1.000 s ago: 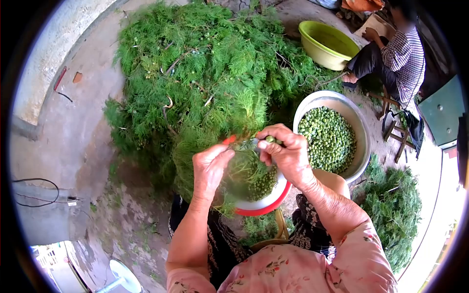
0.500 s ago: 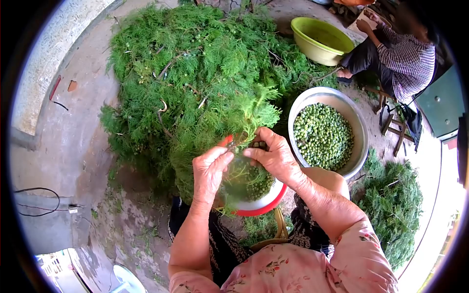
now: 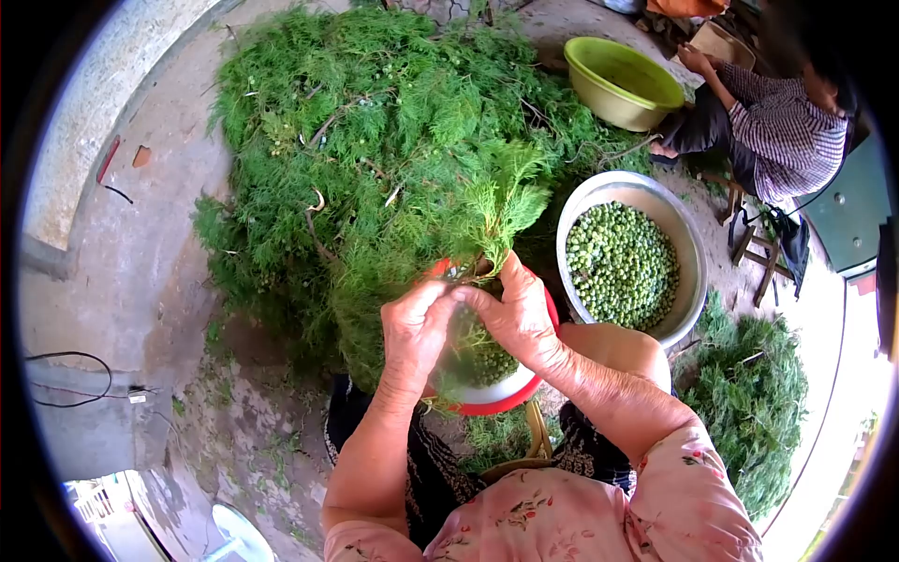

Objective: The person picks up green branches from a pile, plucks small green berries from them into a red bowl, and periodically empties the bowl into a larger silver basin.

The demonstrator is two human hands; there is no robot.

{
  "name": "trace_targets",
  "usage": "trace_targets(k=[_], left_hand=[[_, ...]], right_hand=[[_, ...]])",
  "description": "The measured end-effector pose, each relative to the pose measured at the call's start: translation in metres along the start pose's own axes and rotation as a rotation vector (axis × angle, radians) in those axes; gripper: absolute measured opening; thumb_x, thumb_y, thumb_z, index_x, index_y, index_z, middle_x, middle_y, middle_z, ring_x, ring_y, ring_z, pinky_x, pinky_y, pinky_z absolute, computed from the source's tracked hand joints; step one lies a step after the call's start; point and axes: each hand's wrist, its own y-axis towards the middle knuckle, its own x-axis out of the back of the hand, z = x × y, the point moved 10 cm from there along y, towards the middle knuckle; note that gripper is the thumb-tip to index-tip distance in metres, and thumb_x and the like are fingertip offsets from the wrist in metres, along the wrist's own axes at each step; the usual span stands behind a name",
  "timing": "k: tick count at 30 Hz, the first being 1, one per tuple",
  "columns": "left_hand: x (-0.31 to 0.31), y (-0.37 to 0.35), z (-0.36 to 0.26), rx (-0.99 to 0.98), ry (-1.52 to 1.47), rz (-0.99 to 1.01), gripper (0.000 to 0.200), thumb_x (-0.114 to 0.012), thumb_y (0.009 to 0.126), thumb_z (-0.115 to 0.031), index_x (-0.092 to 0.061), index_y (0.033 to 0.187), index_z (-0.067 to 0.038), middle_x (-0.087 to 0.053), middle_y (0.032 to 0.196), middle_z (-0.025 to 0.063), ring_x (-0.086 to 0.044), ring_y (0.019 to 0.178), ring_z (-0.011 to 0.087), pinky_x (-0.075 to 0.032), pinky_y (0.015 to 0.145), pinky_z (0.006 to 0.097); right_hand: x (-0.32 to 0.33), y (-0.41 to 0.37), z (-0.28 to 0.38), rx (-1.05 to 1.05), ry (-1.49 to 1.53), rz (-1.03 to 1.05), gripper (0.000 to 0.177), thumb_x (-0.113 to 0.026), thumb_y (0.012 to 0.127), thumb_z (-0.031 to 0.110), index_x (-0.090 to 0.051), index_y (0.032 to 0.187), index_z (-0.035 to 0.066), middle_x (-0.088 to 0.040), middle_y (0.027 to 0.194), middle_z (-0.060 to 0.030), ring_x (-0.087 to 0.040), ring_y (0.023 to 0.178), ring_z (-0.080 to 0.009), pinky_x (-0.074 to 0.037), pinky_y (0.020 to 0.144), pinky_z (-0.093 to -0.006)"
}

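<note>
A feathery green conifer sprig (image 3: pixel 506 206) points up and away from me, its stem between my two hands. My right hand (image 3: pixel 521 323) is closed on the stem, thumb reaching toward the other hand. With thumb and fingers pinched together, my left hand (image 3: pixel 412 328) meets it at the lower end of the same sprig; its fingertips are partly hidden. Below both hands, a red-rimmed bowl (image 3: pixel 487 406) holds round green cones (image 3: pixel 493 363), partly covered by blurred foliage. A big heap of conifer branches (image 3: pixel 375 159) lies just ahead.
To the right stands a metal basin (image 3: pixel 698 272) full of green cones (image 3: pixel 623 267). A yellow-green tub (image 3: pixel 627 110) is behind it, near a seated person (image 3: pixel 787 126) in a striped shirt. More branches (image 3: pixel 749 403) lie at lower right. A black cable (image 3: pixel 70 405) loops at left.
My hands have come closer together, the left moving right and the thumbs nearly meeting. The sprig now stands more upright and a little farther right.
</note>
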Motion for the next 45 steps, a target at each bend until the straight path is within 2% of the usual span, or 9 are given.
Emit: trace_targets(k=[6,9,12,15,25,35,37,43,45], left_hand=[[-0.001,0.000,-0.001,0.033,-0.022,0.021,0.007,-0.064,0.080,-0.004,-0.062,0.085,0.001,-0.055,0.063,-0.0007,-0.045,0.057,0.0040,-0.039,0.051,0.0207],[-0.001,0.001,-0.003,0.037,-0.015,0.036,0.007,-0.064,0.081,-0.005,-0.062,0.084,0.001,-0.054,0.062,-0.0010,-0.045,0.056,0.0042,-0.038,0.050,0.0210],[-0.002,0.001,-0.005,0.024,-0.001,0.072,0.008,-0.064,0.081,-0.005,-0.061,0.084,0.001,-0.053,0.061,-0.0013,-0.045,0.055,0.0045,-0.038,0.049,0.0213],[-0.002,0.000,-0.001,0.011,-0.013,0.081,0.008,-0.064,0.080,-0.005,-0.061,0.084,0.001,-0.053,0.061,-0.0015,-0.045,0.055,0.0048,-0.038,0.049,0.0217],[0.011,0.002,0.019,0.145,-0.216,0.033,0.013,-0.064,0.080,-0.003,-0.064,0.092,0.002,-0.059,0.069,-0.0007,-0.050,0.061,0.0060,-0.041,0.055,0.0203],[0.044,0.000,0.036,0.398,-0.503,-0.151,0.014,-0.064,0.081,-0.010,-0.065,0.088,0.001,-0.049,0.060,-0.0043,-0.039,0.052,0.0039,-0.027,0.047,0.0202],[0.063,0.003,0.039,0.382,-0.609,-0.249,0.012,-0.064,0.080,-0.009,-0.064,0.086,0.002,-0.051,0.060,-0.0028,-0.038,0.048,0.0053,-0.028,0.044,0.0202],[0.109,0.007,0.036,0.218,-0.802,-0.271,0.014,-0.059,0.083,-0.011,-0.059,0.087,0.002,-0.059,0.074,0.0059,-0.039,0.046,0.0072,-0.038,0.044,0.0259],[0.123,0.005,0.037,0.187,-0.768,-0.348,0.014,-0.059,0.084,-0.013,-0.058,0.087,0.001,-0.058,0.073,0.0053,-0.038,0.045,0.0065,-0.037,0.044,0.0263]], right_hand=[[-0.005,-0.005,-0.006,-0.087,0.291,0.018,0.037,-0.074,0.075,0.016,-0.049,0.098,0.003,-0.062,0.078,-0.0126,-0.060,0.066,-0.0221,-0.048,0.062,-0.0321],[-0.005,-0.001,-0.007,0.059,0.335,-0.039,0.035,-0.074,0.074,0.014,-0.050,0.096,0.003,-0.062,0.078,-0.0097,-0.057,0.069,-0.0141,-0.048,0.063,-0.0290],[-0.011,-0.001,-0.020,-0.081,0.505,-0.021,0.033,-0.075,0.074,0.013,-0.051,0.095,0.003,-0.060,0.078,-0.0069,-0.053,0.070,-0.0106,-0.047,0.064,-0.0270],[-0.009,0.001,-0.012,-0.041,0.353,-0.005,0.030,-0.073,0.074,0.009,-0.052,0.095,0.002,-0.058,0.076,-0.0034,-0.050,0.069,-0.0080,-0.046,0.062,-0.0255],[-0.034,-0.013,-0.008,-0.272,0.438,0.328,0.021,-0.067,0.078,0.005,-0.053,0.093,0.002,-0.054,0.068,-0.0003,-0.048,0.057,-0.0056,-0.042,0.049,-0.0224],[-0.017,-0.012,-0.040,-0.389,0.721,0.065,0.016,-0.058,0.084,0.000,-0.053,0.098,0.006,-0.054,0.075,-0.0008,-0.049,0.055,-0.0079,-0.040,0.049,-0.0205],[-0.018,-0.019,-0.043,-0.589,0.845,0.106,0.013,-0.056,0.086,0.004,-0.055,0.098,0.005,-0.054,0.072,-0.0002,-0.048,0.053,-0.0074,-0.038,0.046,-0.0198],[-0.027,-0.023,-0.063,-0.563,0.474,0.290,0.022,-0.051,0.086,0.008,-0.058,0.105,0.000,-0.059,0.078,-0.0041,-0.051,0.058,-0.0087,-0.043,0.051,-0.0217],[-0.031,-0.022,-0.072,-0.484,0.335,0.345,0.026,-0.052,0.085,0.009,-0.058,0.108,-0.002,-0.062,0.089,-0.0056,-0.057,0.073,-0.0113,-0.048,0.062,-0.0235]])
